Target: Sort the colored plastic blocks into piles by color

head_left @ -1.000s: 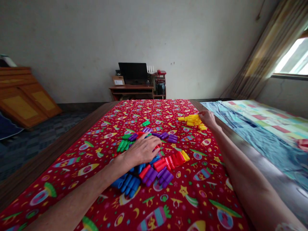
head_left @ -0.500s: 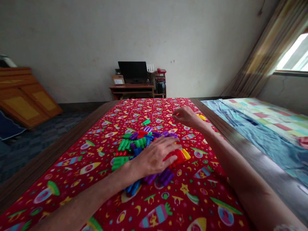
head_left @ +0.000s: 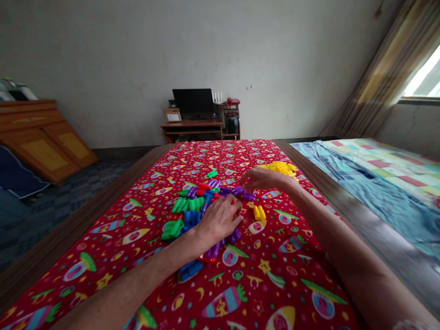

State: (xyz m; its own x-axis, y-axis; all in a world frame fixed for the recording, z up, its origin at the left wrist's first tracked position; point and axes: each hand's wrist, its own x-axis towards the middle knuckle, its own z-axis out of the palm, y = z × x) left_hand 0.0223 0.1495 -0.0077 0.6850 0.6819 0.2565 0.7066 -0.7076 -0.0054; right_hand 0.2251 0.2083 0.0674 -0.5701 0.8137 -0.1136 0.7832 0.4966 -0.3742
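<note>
Half a second ago, the yellow piece [head_left: 260,212] was seen against the red pieces at the edge of the mixed heap [head_left: 190,219]. Now it is left alone on the red cloth [head_left: 261,279] of the bench [head_left: 113,197], and no red pieces are seen beside it; perhaps they are covered by the left hand [head_left: 222,217]. By this, the yellow piece is separated from the heap, but it is not yet joined to the yellow pile [head_left: 280,167] near the right edge of the bench. The left fingers are bent over the heap; whether something is gripped cannot be told. The right hand [head_left: 257,178] has been brought nearer, beside the purple pieces [head_left: 248,196]; its fingers are curled downward, and their grip cannot be told either.
</note>
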